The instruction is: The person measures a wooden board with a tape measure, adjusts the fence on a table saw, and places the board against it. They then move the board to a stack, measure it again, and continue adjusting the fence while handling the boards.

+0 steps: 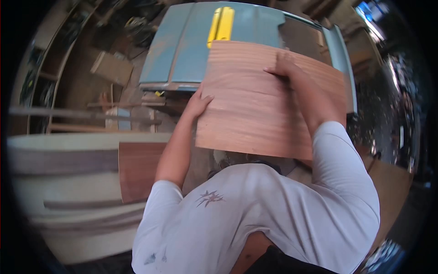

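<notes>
A wide reddish-brown wooden panel [248, 107] spans the middle of the view, its far part over a blue-grey saw table [196, 45] with a yellow insert [222, 25]. At the panel's left edge, my left hand [200, 104] grips it, thumb on top and the other fingers hidden below or behind the edge. My right hand [282, 66] lies on the panel's upper face towards its far edge, thumb stretched out to the left and the other fingers apart from it.
Pale boards with dark stripes [82, 182] lie at the left, a smaller reddish-brown panel [141, 171] on them. Shelving [57, 68] and a wooden box [112, 68] stand at the far left. Another brown board [390, 187] is at the lower right.
</notes>
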Demonstrator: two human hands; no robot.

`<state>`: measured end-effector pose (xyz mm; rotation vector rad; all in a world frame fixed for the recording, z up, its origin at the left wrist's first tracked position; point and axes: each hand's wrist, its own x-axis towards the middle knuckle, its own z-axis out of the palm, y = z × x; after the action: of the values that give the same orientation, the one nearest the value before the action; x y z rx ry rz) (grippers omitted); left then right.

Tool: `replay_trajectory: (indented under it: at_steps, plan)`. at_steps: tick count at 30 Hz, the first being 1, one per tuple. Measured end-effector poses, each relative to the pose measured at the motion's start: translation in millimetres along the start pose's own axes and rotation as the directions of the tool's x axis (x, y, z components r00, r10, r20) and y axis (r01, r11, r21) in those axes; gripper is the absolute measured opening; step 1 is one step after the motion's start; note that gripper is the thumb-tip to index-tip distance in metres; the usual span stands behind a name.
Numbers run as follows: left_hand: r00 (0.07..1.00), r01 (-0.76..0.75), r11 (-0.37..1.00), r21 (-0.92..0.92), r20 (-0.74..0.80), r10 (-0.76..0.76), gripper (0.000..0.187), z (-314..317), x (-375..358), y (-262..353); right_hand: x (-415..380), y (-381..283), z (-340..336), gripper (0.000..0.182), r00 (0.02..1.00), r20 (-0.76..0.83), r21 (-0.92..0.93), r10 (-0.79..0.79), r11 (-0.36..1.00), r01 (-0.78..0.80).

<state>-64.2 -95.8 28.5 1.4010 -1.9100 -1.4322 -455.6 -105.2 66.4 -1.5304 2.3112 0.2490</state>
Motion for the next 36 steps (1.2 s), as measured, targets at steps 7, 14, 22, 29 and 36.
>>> replay_trajectory:
  at_steps: [7,14,22,29,36]
  plan:
    - [0.989,-0.128,0.95,-0.284,0.032,0.143,0.065,10.3,10.4,-31.5,-34.4,-6.5,-20.7,0.12,0.984,0.092,0.225,0.153,0.959,-0.17]
    - [0.995,-0.067,0.988,-0.137,0.059,0.076,0.072,12.7,-9.6,4.7,-48.2,-6.5,-16.5,0.121,0.987,0.027,0.245,0.16,0.956,-0.161]
    - [0.993,-0.051,0.981,-0.186,0.092,0.069,0.076,17.0,-15.2,16.4,-56.7,-0.3,-18.4,0.12,0.991,0.005,0.261,0.134,0.957,-0.131]
    - [0.992,-0.035,0.975,-0.221,0.112,0.061,0.078,16.4,-15.2,14.5,-58.5,0.7,-20.7,0.121,0.992,0.02,0.256,0.128,0.958,-0.129]
    - [0.993,-0.002,0.972,-0.233,0.114,0.029,0.077,13.1,-13.4,10.2,-52.3,1.0,-16.8,0.122,0.992,0.026,0.25,0.125,0.96,-0.127]
